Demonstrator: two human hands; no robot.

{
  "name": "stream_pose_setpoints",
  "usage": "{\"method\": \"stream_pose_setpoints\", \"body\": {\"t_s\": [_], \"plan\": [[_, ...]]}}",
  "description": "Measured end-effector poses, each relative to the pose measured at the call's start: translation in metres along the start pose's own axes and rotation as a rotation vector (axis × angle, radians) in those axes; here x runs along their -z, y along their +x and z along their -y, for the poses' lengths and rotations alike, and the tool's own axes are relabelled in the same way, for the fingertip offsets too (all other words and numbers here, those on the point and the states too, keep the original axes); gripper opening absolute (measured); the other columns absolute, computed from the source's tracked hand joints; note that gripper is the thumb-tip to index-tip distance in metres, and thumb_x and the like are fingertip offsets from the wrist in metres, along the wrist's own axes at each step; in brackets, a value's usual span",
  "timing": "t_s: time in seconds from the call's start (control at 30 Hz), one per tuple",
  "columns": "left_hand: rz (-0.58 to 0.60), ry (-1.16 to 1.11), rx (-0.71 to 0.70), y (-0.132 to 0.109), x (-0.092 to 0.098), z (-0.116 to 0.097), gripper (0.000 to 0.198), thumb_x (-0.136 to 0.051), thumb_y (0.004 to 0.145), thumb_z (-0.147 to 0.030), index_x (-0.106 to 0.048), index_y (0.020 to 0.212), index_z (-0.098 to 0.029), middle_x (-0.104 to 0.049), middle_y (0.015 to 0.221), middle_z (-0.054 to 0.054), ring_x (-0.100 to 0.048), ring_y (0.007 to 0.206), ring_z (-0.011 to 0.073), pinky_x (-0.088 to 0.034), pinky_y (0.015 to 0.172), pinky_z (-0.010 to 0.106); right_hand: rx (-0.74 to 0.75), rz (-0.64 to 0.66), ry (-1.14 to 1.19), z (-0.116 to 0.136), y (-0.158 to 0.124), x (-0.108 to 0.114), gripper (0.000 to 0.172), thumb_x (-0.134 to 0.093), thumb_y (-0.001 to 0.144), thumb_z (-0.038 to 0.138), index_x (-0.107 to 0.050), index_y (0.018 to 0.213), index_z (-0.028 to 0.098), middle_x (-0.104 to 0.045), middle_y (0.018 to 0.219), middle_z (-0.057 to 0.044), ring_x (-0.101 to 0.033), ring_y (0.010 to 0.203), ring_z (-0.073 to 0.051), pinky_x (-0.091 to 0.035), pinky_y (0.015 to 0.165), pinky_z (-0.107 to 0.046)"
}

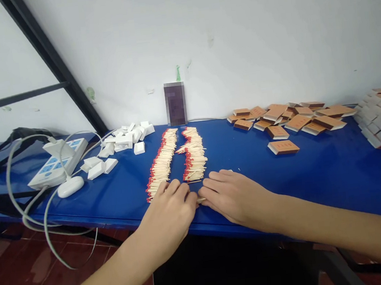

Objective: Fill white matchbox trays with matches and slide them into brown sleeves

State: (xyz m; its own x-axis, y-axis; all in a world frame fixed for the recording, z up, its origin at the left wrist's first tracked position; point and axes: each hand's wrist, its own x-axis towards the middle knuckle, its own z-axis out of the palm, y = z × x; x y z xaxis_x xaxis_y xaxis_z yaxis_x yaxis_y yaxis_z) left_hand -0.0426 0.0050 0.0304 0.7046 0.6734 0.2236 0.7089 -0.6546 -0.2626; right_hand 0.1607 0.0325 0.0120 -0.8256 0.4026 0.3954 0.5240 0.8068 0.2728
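Near the front edge of the blue table, my left hand [172,208] and my right hand [228,195] face each other with curled fingers. Between their fingertips shows a small bundle of matchsticks [200,200], pinched from both ends and mostly hidden. Two long rows of red-tipped matches lie just beyond. The left row [161,161] runs back from beside my left hand, and the right row [194,155] ends just past the gap between my hands. A single matchstick [194,181] lies crosswise at the near end of the right row.
White matchbox trays [124,140] are piled at the back left, near a power strip [59,163] with looping cables and a white charger [70,187]. Orange matchbox sleeves [297,122] lie scattered at the back right. Stacked boxes [380,118] stand far right. A dark, blurred rectangle [175,104] leans on the wall.
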Motion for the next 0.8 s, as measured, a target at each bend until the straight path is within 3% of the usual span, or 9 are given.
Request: {"method": "stream_pose_setpoints", "body": {"t_s": [0.17,0.43,0.63,0.8], "plan": [[-0.002,0.198,-0.118,0.008,0.002,-0.002,0.018,-0.047,0.094,-0.008,-0.058,0.082,-0.015,-0.057,0.078,0.007,-0.054,0.078,0.0246,-0.039,0.068,0.036,0.007,0.024,-0.092,0.001,0.002,0.004,0.018,-0.048,0.091,0.009,-0.058,0.078,0.017,-0.059,0.073,-0.005,-0.048,0.068,-0.020,-0.025,0.067,-0.036],[-0.041,0.198,-0.127,0.006,-0.002,-0.001,0.021,-0.042,0.090,0.000,-0.059,0.087,-0.012,-0.057,0.082,0.009,-0.054,0.077,0.0256,-0.042,0.069,0.037,-0.048,0.082,-0.166,0.008,0.006,0.009,0.022,-0.045,0.090,0.007,-0.056,0.075,0.018,-0.059,0.067,-0.005,-0.049,0.063,-0.021,-0.023,0.065,-0.036],[0.020,-0.003,-0.069,0.005,-0.001,0.006,0.018,-0.045,0.098,-0.012,-0.060,0.087,-0.014,-0.060,0.088,0.008,-0.055,0.082,0.0239,-0.047,0.076,0.039,-0.036,0.070,-0.203,0.010,0.009,0.006,0.022,-0.044,0.091,0.007,-0.056,0.075,0.017,-0.057,0.064,-0.005,-0.050,0.061,-0.020,-0.024,0.064,-0.036],[0.038,-0.177,-0.020,0.002,0.005,0.014,0.022,-0.043,0.102,-0.021,-0.063,0.102,-0.014,-0.061,0.094,0.008,-0.058,0.090,0.0238,-0.049,0.084,0.041,0.004,0.115,-0.197,0.009,0.012,0.009,0.022,-0.044,0.090,0.005,-0.059,0.078,0.015,-0.059,0.067,-0.006,-0.053,0.062,-0.021,-0.024,0.064,-0.036]]}}
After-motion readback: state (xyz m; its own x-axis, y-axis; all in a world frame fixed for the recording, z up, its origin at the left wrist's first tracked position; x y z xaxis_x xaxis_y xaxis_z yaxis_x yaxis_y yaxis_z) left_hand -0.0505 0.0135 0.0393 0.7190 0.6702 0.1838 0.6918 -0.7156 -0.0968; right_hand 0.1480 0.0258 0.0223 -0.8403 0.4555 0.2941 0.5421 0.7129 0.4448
